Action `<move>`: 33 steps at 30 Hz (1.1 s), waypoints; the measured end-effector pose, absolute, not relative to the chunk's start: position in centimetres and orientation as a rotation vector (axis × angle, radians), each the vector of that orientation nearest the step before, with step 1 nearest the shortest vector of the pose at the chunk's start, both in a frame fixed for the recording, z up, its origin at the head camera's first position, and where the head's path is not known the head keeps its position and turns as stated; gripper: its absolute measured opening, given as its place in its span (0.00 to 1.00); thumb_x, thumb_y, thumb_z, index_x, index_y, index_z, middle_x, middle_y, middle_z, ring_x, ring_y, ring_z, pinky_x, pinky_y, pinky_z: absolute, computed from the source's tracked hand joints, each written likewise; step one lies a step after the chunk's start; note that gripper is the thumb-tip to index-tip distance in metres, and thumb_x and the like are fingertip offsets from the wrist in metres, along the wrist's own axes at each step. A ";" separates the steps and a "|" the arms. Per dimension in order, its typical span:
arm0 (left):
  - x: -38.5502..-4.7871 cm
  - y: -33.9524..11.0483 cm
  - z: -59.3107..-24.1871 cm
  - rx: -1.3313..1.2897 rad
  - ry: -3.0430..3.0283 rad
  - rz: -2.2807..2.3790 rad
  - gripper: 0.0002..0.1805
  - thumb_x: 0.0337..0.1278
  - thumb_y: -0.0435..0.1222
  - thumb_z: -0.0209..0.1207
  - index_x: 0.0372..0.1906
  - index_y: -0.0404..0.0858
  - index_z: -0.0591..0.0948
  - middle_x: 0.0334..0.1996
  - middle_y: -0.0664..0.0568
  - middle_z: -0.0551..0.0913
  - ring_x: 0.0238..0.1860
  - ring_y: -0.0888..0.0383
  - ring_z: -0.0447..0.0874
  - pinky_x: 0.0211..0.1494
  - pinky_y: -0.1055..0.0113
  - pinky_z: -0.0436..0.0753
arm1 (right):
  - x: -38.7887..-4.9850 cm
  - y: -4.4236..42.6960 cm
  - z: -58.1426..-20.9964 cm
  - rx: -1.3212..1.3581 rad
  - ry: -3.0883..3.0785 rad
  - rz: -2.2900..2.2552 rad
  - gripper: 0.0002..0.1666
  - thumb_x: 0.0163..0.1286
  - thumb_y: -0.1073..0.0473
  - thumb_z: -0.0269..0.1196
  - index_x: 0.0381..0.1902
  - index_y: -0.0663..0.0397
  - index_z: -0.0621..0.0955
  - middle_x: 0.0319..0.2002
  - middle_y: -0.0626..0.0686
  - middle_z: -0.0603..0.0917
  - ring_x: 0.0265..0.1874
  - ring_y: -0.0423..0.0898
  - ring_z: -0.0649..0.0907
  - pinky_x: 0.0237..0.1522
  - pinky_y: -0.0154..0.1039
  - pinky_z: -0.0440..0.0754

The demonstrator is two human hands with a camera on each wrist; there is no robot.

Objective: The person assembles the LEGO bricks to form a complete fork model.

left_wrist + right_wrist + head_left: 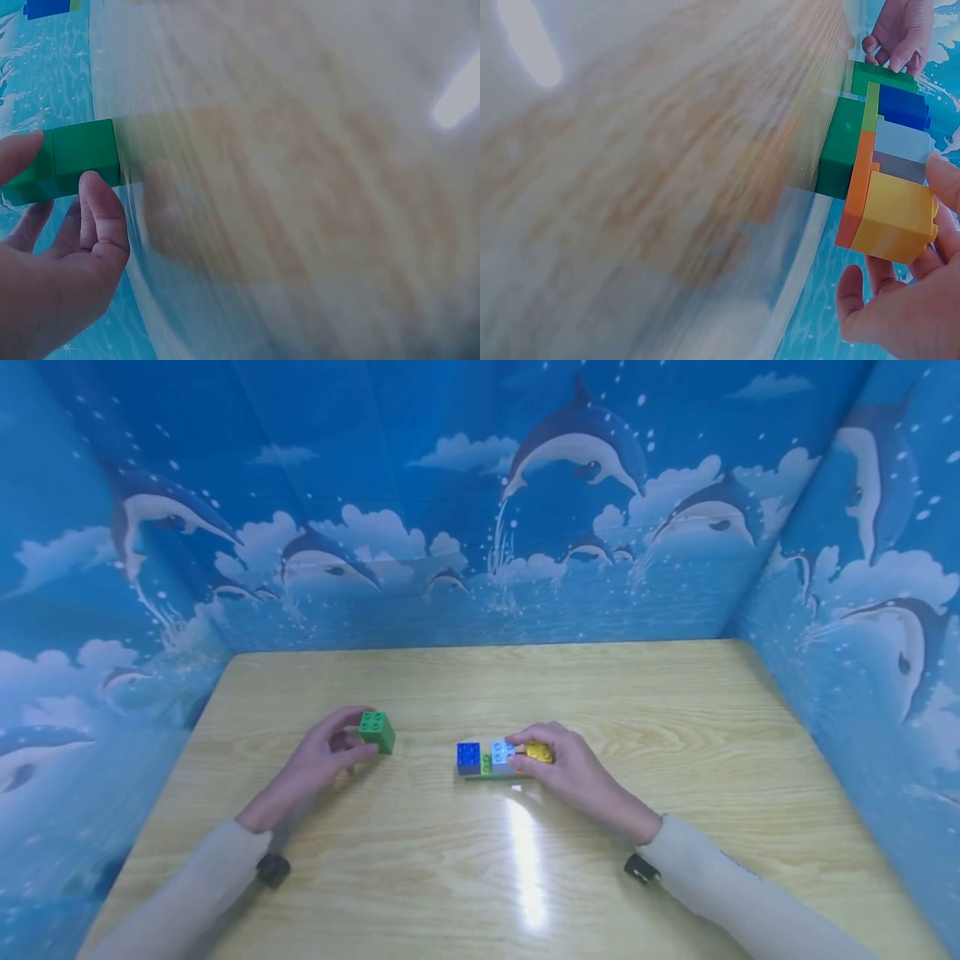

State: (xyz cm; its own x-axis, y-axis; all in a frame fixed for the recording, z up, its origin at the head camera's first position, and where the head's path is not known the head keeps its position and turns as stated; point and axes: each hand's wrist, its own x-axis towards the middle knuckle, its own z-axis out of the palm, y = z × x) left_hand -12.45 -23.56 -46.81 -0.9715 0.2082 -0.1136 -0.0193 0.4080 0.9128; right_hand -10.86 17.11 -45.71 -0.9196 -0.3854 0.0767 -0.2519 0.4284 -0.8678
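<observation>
My left hand [330, 752] grips a green block of two stacked bricks [378, 732] between thumb and fingers, at the left part of the table. The seam between its bricks shows in the left wrist view. Right of it stands a small assembly: a dark green brick [840, 146] at the bottom, a lime piece [871, 107] and an orange piece [856, 191] above it. A blue brick [468, 758], a light blue brick [502, 756] and a yellow brick [894, 217] sit on top. My right hand [570, 768] pinches the light blue brick; its other fingers curl beside the yellow one.
The wood-grain table [420, 860] has a bright glare streak in front of the assembly. Blue dolphin-print cloth [420, 585] walls the table at the back and both sides. Dark wrist devices [273, 869] sit at both cuffs.
</observation>
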 end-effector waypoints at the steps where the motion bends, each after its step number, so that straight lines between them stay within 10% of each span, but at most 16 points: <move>1: -12.6 -23.6 -46.8 0.171 2.455 1.592 0.36 0.71 0.34 0.71 0.79 0.36 0.72 0.69 0.36 0.77 0.48 0.48 0.86 0.38 0.60 0.89 | -10.9 17.1 -45.7 -0.570 2.540 -1.508 0.19 0.70 0.56 0.78 0.58 0.47 0.90 0.54 0.49 0.88 0.49 0.49 0.84 0.46 0.42 0.88; 15: -12.9 -22.7 -47.1 0.176 2.579 1.414 0.26 0.70 0.35 0.72 0.68 0.35 0.81 0.58 0.43 0.86 0.56 0.45 0.85 0.58 0.56 0.85 | -10.8 17.0 -45.7 -0.554 2.533 -1.519 0.19 0.71 0.57 0.77 0.58 0.47 0.90 0.54 0.50 0.88 0.49 0.49 0.84 0.45 0.42 0.88; 33: -10.2 -21.3 -46.5 0.174 2.652 1.304 0.21 0.76 0.39 0.68 0.64 0.33 0.81 0.46 0.47 0.86 0.44 0.52 0.83 0.45 0.61 0.84 | -10.8 17.0 -45.9 -0.552 2.533 -1.531 0.20 0.70 0.57 0.78 0.58 0.48 0.90 0.54 0.51 0.88 0.48 0.50 0.85 0.44 0.41 0.89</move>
State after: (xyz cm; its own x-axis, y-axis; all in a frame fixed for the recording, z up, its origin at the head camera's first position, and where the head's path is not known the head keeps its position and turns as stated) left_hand -10.20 -21.29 -46.45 -0.9767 0.1841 -0.1105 0.0249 0.6084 0.7933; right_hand -10.81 17.05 -45.90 -0.9245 -0.3736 0.0755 -0.2406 0.4182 -0.8759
